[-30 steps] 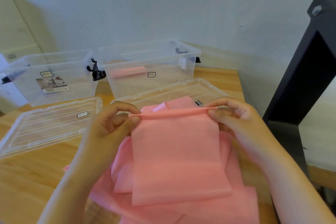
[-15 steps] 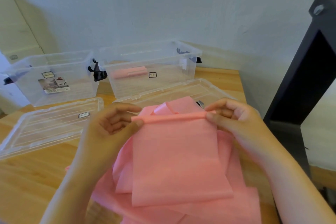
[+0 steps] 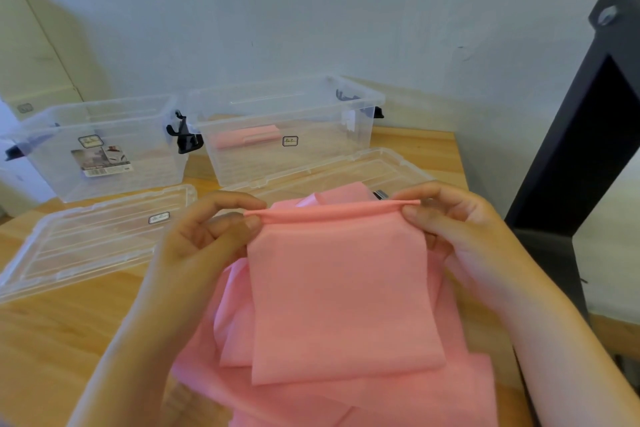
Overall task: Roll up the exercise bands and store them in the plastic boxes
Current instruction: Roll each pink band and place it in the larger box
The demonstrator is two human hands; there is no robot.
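A pink exercise band (image 3: 343,291) hangs in front of me over the wooden table, its top edge turned into a thin roll. My left hand (image 3: 204,236) pinches the roll's left end, and my right hand (image 3: 453,229) pinches its right end. More pink band lies bunched beneath it. Two clear plastic boxes stand open at the back: the left box (image 3: 104,135) and the right box (image 3: 287,114), which holds a rolled pink band (image 3: 246,137).
Two clear lids lie flat on the table, one at the left (image 3: 86,239) and one (image 3: 363,173) behind the band. A black metal frame (image 3: 571,163) rises at the right edge. A pale wall stands close behind the boxes.
The band's top edge has been turned over into a slightly thicker roll between the fingers of both hands. The hands stayed in about the same place.
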